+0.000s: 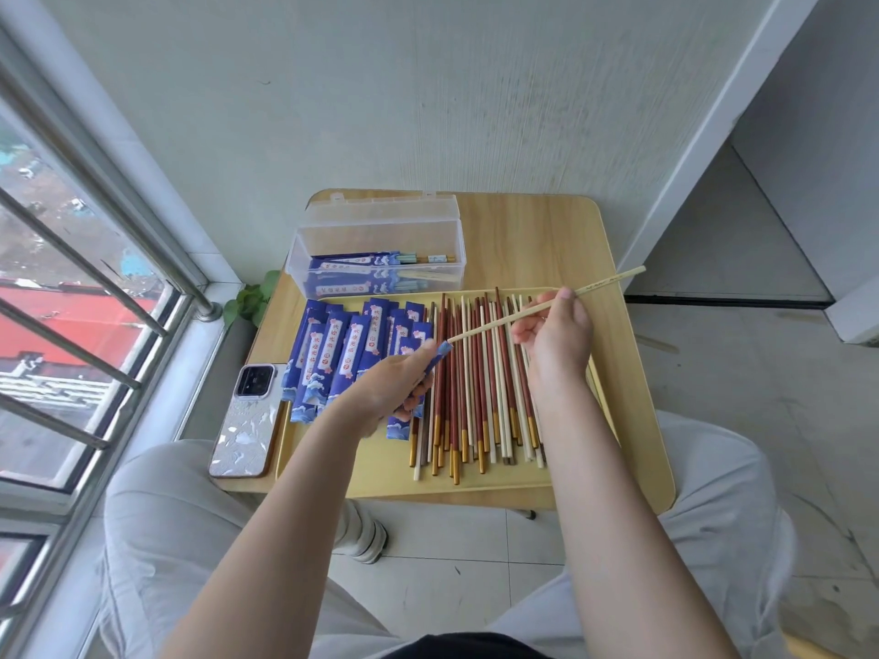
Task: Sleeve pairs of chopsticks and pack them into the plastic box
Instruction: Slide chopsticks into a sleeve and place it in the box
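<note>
Chopsticks (pixel 504 320): pale pair, slanted above the tray (pixel 561 478), tips at the sleeve mouth.
Right hand (pixel 556 332): fingers pinched round the pair's middle.
Left hand (pixel 390 387): fingers curled round blue sleeve (pixel 435 359).

Wooden table (pixel 537 230) with yellow tray (pixel 504 482), clear plastic box (pixel 380 240), phone (pixel 245 420).

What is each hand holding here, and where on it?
Left hand grips a blue sleeve below its open end. Right hand pinches pale chopsticks past mid-length, tips at the sleeve's mouth.
</note>
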Action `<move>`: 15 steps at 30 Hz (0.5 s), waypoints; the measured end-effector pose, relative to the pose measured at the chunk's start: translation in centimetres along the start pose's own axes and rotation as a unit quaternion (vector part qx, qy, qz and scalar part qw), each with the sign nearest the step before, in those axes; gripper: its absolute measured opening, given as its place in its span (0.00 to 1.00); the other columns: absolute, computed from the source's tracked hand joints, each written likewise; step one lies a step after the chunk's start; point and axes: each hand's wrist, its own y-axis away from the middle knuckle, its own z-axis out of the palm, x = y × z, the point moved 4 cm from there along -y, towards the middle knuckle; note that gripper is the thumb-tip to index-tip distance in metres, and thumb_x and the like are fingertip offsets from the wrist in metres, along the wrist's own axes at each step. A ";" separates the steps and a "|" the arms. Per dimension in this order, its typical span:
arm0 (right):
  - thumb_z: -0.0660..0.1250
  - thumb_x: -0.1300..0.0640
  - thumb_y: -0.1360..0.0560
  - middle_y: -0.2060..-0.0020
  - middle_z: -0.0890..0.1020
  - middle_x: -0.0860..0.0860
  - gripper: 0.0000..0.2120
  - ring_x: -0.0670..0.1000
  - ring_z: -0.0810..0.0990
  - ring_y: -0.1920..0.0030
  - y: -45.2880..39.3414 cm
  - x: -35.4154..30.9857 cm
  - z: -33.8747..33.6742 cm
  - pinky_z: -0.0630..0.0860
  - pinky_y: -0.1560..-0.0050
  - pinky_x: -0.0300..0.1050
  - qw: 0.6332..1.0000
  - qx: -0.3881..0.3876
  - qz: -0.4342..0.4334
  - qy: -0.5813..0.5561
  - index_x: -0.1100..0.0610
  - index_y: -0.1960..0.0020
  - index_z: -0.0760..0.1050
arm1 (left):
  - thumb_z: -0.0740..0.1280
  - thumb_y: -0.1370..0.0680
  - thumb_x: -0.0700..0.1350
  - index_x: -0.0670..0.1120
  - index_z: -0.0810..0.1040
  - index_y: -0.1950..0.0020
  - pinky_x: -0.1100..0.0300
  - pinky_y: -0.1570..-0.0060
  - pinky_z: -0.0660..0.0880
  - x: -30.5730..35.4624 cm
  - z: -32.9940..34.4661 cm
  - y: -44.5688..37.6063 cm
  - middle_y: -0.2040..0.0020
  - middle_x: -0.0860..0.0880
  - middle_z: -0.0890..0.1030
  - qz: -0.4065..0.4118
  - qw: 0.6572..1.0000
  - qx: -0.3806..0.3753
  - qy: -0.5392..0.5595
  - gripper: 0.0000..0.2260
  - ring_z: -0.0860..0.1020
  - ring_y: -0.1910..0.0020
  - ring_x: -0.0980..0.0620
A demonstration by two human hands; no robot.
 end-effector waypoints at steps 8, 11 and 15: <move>0.51 0.51 0.13 0.75 0.78 0.48 0.18 0.49 0.75 0.77 -0.2 0.4 -0.4 0.73 0.71 0.45 0.999 0.007 -0.011 0.046 0.56 0.56 0.72 | 0.61 0.16 0.45 0.45 0.72 0.41 0.57 0.62 0.79 0.8 0.0 0.7 0.58 0.45 0.82 0.077 0.997 0.008 0.016 0.06 0.82 0.63 0.49; 0.52 0.51 0.13 0.70 0.78 0.51 0.17 0.48 0.76 0.76 0.1 0.5 -0.3 0.73 0.72 0.43 0.997 -0.004 -0.027 0.068 0.56 0.56 0.72 | 0.61 0.15 0.43 0.45 0.73 0.43 0.56 0.60 0.79 0.9 0.1 0.5 0.60 0.44 0.82 0.076 0.996 -0.036 0.022 0.04 0.81 0.64 0.48; 0.53 0.50 0.14 0.68 0.80 0.52 0.17 0.49 0.77 0.74 0.3 0.9 0.2 0.74 0.71 0.43 0.995 -0.040 -0.029 0.085 0.56 0.55 0.73 | 0.65 0.18 0.46 0.43 0.72 0.50 0.56 0.61 0.76 0.7 0.7 0.4 0.66 0.48 0.75 0.075 0.995 -0.068 -0.020 0.07 0.73 0.69 0.50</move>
